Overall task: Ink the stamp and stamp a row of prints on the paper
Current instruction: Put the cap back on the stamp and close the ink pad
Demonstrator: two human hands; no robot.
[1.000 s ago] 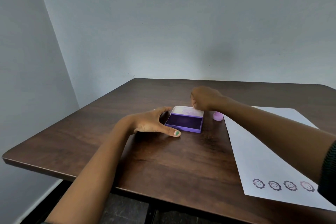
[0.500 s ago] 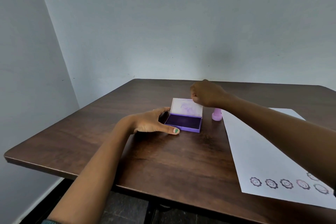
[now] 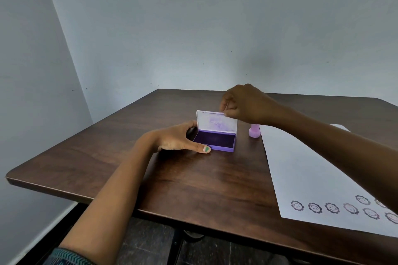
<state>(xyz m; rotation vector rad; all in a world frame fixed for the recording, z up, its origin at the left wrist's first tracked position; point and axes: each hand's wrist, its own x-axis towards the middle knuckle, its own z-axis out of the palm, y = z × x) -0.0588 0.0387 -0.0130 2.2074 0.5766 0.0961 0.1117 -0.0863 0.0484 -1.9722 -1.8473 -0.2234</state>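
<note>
A purple ink pad [image 3: 215, 140] lies mid-table with its white lid [image 3: 216, 123] standing nearly upright. My right hand [image 3: 243, 104] pinches the lid's top right edge. My left hand [image 3: 179, 140] rests against the pad's left side, thumb along its front corner, holding the base. A pink stamp [image 3: 254, 131] stands upright just right of the pad, partly behind my right wrist. The white paper [image 3: 312, 176] lies at the right, with several purple flower-face prints [image 3: 331, 207] in rows near its front edge; my right forearm hides some.
The dark wooden table [image 3: 172, 180] stands in a corner of grey walls. Its front edge runs close to me, with dark floor below.
My right hand has swung the lid from lying flat behind the pad up to nearly vertical. My left hand has stayed at the pad's left side.
</note>
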